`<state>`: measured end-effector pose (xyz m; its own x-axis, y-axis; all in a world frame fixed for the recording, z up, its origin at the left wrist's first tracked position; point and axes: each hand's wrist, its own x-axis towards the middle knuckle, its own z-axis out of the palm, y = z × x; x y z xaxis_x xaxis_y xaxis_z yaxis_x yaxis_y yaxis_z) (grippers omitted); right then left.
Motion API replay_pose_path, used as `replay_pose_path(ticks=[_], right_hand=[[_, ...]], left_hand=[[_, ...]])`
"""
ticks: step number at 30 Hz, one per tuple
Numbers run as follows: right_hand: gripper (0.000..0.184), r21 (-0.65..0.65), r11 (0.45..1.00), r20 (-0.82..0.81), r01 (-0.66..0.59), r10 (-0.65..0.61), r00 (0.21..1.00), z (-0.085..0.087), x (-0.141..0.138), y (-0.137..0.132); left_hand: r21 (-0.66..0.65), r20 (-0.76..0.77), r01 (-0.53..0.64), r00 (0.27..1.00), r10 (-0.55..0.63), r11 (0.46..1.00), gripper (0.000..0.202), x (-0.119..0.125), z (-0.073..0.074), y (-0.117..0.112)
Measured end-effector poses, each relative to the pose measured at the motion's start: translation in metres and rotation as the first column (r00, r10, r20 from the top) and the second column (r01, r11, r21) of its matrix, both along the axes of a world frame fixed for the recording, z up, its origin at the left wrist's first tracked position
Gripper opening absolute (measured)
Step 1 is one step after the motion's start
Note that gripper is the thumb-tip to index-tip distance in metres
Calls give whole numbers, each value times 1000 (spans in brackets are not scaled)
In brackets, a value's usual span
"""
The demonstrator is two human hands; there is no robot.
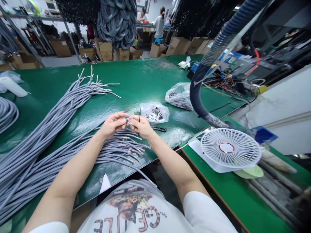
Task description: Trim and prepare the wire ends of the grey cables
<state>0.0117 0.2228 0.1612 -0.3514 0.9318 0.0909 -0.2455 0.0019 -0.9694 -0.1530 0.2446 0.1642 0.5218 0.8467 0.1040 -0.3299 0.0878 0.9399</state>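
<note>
"What's on that glossy green table (145,74)?"
"Long, smooth grey cables (55,119), ropelike, with a crinkled clear bag (162,111) of black-and-white bits nearby."
"And the hands?"
"Left hand (112,125) and right hand (142,126) nearly meet beside the bag, each grip pinched closed on a thin, pale wire end (130,118) between them."

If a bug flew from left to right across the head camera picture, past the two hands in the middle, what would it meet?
Grey coil → left hand → right hand → big plastic bag → white fan.
</note>
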Motion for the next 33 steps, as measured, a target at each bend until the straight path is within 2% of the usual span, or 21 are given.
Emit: replay_pose_path(ticks=[2, 4, 7, 10, 12, 14, 16, 23, 26, 29, 33], right_hand=[[37, 70, 996, 123, 53, -61, 990, 6, 6, 0], [34, 169, 974, 228, 148, -185, 956, 14, 16, -2], [39, 315, 921, 307, 227, -325, 894, 26, 25, -6], [49, 491, 856, 435, 161, -401, 806, 30, 21, -10], [44, 601, 793, 485, 104, -465, 741, 29, 13, -11], [31, 659, 749, 493, 65, -495, 716, 27, 8, -11], [24, 676, 736, 497, 26, -482, 721, 24, 6, -10], [26, 716, 686, 542, -129, -430, 722, 22, 20, -7], [23, 724, 673, 552, -151, -435, 711, 18, 21, -4], [23, 738, 661, 547, -137, -467, 695, 14, 18, 0], [23, 735, 665, 570, -135, -497, 655, 17, 22, 0]], left_hand=[[-24, -1, -10, 1000, 10, 1000, 38, 0, 2, 1], [-25, 2, -7, 1000, 7, 1000, 40, 0, 4, 1], [-24, 11, 9, 1000, -9, 1000, 59, 0, 7, 0], [-36, -2, 42, 999, -42, 998, 73, 0, 6, 0], [-44, -12, 57, 998, -58, 997, 75, 0, 5, 0], [-47, -21, 67, 997, -68, 997, 76, 0, 5, 0], [-48, -34, 87, 995, -89, 995, 77, 0, 6, 0], [-59, -69, 175, 981, -179, 983, 65, -3, 7, 1], [-53, -69, 146, 986, -150, 988, 57, -2, 2, 1], [-20, -69, 70, 995, -71, 997, 53, 1, -1, 1], [-4, -106, 25, 994, -25, 1000, 49, 4, 0, -1]])
